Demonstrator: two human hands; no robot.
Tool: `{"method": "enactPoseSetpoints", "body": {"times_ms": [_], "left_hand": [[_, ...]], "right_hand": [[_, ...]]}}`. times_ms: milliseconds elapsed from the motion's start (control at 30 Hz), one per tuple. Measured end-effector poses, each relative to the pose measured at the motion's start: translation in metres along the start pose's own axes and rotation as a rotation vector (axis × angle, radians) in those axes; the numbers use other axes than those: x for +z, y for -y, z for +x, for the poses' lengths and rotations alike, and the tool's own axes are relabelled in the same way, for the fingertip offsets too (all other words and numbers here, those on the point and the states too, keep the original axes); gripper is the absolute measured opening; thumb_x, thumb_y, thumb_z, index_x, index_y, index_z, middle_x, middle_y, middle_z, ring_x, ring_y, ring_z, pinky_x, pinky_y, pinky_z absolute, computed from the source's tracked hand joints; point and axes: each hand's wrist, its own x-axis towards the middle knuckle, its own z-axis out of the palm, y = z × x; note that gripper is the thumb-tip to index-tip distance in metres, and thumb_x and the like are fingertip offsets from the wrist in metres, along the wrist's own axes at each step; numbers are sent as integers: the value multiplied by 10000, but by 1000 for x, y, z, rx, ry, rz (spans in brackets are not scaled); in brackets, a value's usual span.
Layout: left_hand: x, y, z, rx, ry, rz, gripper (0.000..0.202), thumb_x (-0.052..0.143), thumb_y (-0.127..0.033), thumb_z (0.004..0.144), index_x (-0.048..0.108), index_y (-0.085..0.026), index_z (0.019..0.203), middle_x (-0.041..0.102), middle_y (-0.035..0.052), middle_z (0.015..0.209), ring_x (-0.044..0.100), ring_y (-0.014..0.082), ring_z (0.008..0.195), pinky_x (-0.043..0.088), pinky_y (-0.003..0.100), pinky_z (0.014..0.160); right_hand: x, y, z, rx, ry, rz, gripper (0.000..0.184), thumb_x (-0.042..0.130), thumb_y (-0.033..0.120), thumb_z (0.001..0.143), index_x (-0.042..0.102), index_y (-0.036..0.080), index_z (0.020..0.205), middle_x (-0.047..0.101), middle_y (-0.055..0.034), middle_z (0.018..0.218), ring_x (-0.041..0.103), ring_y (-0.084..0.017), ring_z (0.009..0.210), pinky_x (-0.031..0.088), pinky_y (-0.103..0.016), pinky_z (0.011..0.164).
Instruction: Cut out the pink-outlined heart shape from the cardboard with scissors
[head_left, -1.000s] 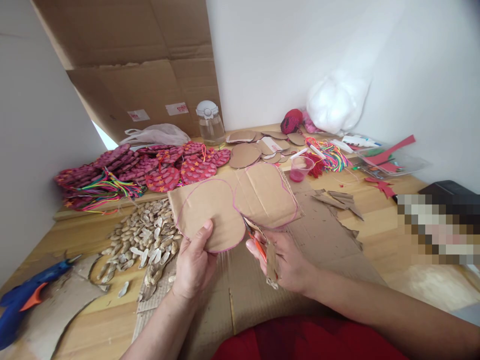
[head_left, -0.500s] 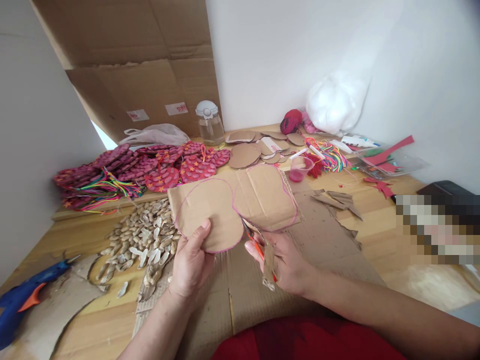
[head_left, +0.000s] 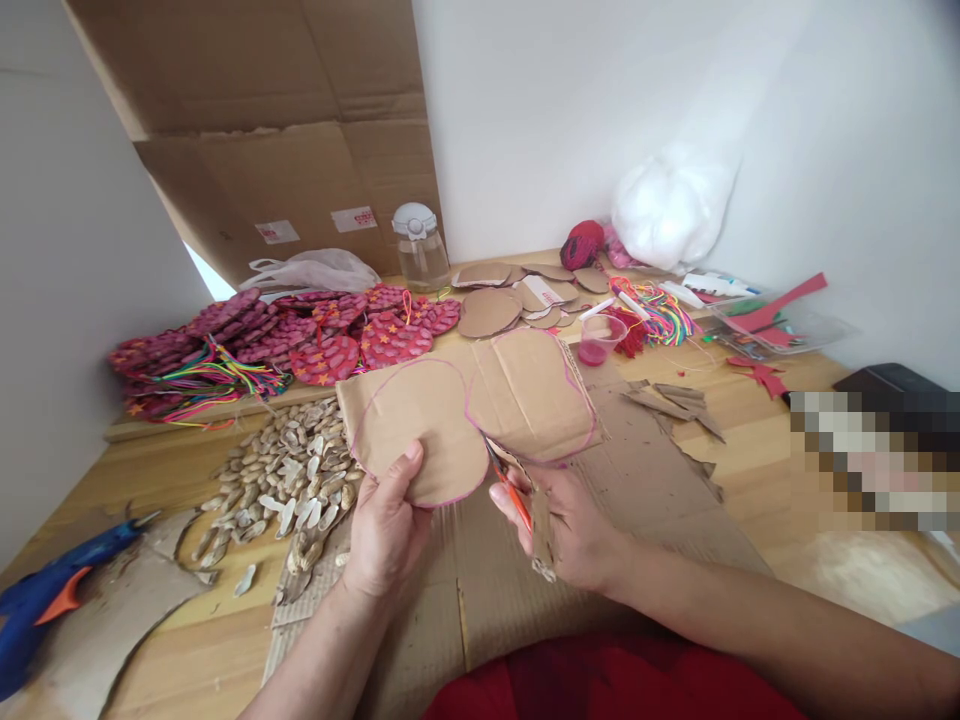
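Note:
My left hand (head_left: 386, 530) grips the near edge of a brown cardboard piece (head_left: 450, 410) that has two rounded shapes outlined in pink. Thumb on top, it holds the piece up over the table. My right hand (head_left: 570, 525) is closed on orange-handled scissors (head_left: 510, 488), whose blades sit in the cardboard between the two outlines. A cut strip of cardboard (head_left: 541, 530) hangs down over my right hand.
A pile of pale seeds (head_left: 289, 480) lies left of my hands. A blue glue gun (head_left: 52, 590) rests at the near left. Red decorated ornaments (head_left: 285, 335), cardboard discs (head_left: 510, 295), a pink cup (head_left: 600, 338), coloured cords (head_left: 660, 310) and a jar (head_left: 420, 245) stand farther back.
Both hands and the cardboard have shifted only slightly. The hanging cut strip has swung a little by my right hand.

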Motion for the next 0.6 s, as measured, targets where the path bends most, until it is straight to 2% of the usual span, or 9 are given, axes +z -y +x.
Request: {"method": "enactPoseSetpoints", "body": {"times_ms": [100, 200, 433, 600], "left_hand": [[1, -1, 0, -7, -5, -7, 635, 774, -238, 793, 586, -270, 1398, 737, 68, 1227, 692, 255, 1139, 557, 347, 980], [1, -1, 0, -2, -6, -17, 608, 775, -232, 793, 607, -266, 1376, 737, 69, 1228, 696, 247, 1131, 562, 330, 967], [-3, 4, 0, 26, 11, -13, 522, 785, -265, 802, 666, -226, 1308, 735, 93, 1231, 687, 249, 1151, 517, 333, 1037], [-2, 5, -1, 21, 7, -45, 508, 773, -245, 815, 666, -237, 1312, 723, 83, 1261, 692, 240, 1142, 550, 310, 990]], "right_hand": [[1, 1, 1, 61, 2, 54, 425, 636, 478, 905, 389, 218, 679, 339, 56, 651, 294, -91, 535, 270, -223, 468], [2, 5, 0, 61, -21, 59, 412, 685, 432, 879, 395, 214, 685, 338, 66, 644, 281, -79, 520, 257, -220, 461], [1, 12, 0, -73, -24, -111, 387, 618, 388, 944, 411, 204, 674, 339, 56, 644, 274, -99, 579, 263, -246, 527], [0, 15, 1, -176, -44, -255, 391, 582, 416, 963, 412, 209, 677, 354, 41, 665, 299, -119, 621, 288, -263, 574]]}}
